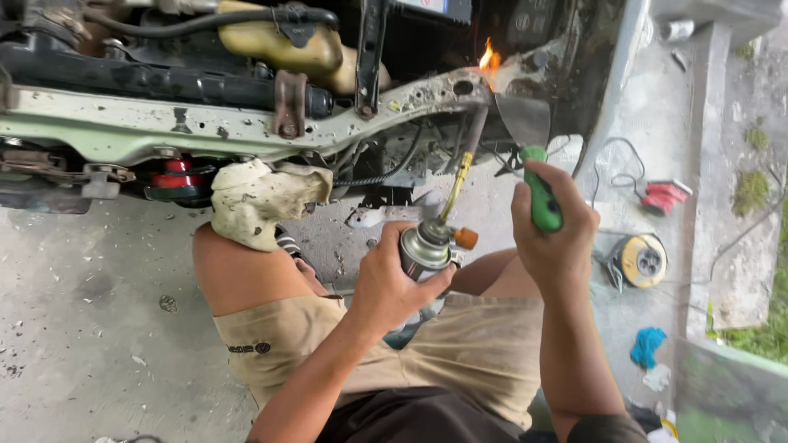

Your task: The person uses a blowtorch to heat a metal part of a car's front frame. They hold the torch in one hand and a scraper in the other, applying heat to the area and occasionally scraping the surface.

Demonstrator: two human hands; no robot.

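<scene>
Starting over at nine o'clock there's the pale green painted metal frame rail [123, 123] of a stripped car front, with a red round rubber mount [174, 179] tucked under it. Just right of that, a crumpled cream cloth rag [258, 201] sits on the person's raised knee.

Dead centre, the left hand [394, 283] has its fingers [386, 246] wrapped tight around a silver metal gas torch canister [425, 250] with a small orange knob. Its thin brass nozzle tube [455, 184] runs up toward twelve o'clock, where an orange flame [489, 59] licks the rail's end.

At two o'clock from the canister, the right hand [554, 234] has its fingers [525, 193] clenched around the green plastic handle [542, 197] of a flat grey metal scraper blade [524, 119], the blade pressed up against the bodywork just beside the flame.

Further out at three o'clock, on the concrete floor [82, 312], a yellow round cable reel [642, 260] and a blue rag [647, 344].
</scene>
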